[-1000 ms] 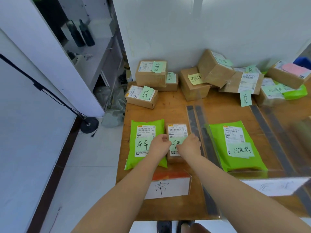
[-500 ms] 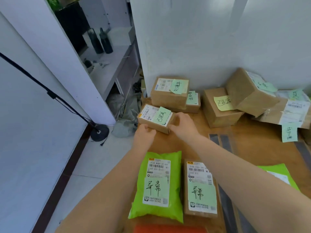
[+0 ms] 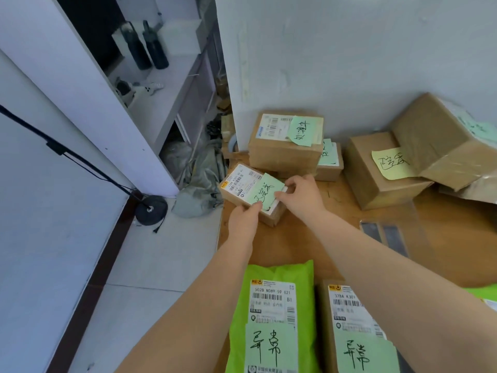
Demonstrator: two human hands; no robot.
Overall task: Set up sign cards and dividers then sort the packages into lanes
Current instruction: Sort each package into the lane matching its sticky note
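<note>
Two hands, our left hand (image 3: pixel 243 220) and right hand (image 3: pixel 302 195), now clasp the small box (image 3: pixel 251 193) at eleven o'clock, having left the sorted lane.

At twelve o'clock a plain brown cardboard box (image 3: pixel 285 142) carries a white barcode label and a pale green sticky note with black handwriting. At two o'clock another tan cardboard box (image 3: pixel 382 170) bears a yellow note (image 3: pixel 393 162) with black script. At six o'clock lies a bright lime-green plastic mailer (image 3: pixel 271 316), white-labelled with black bars. The wooden counter (image 3: pixel 309 243) is warm orange-brown; two dark grey strips (image 3: pixel 384 236) stripe it at three o'clock.
</note>
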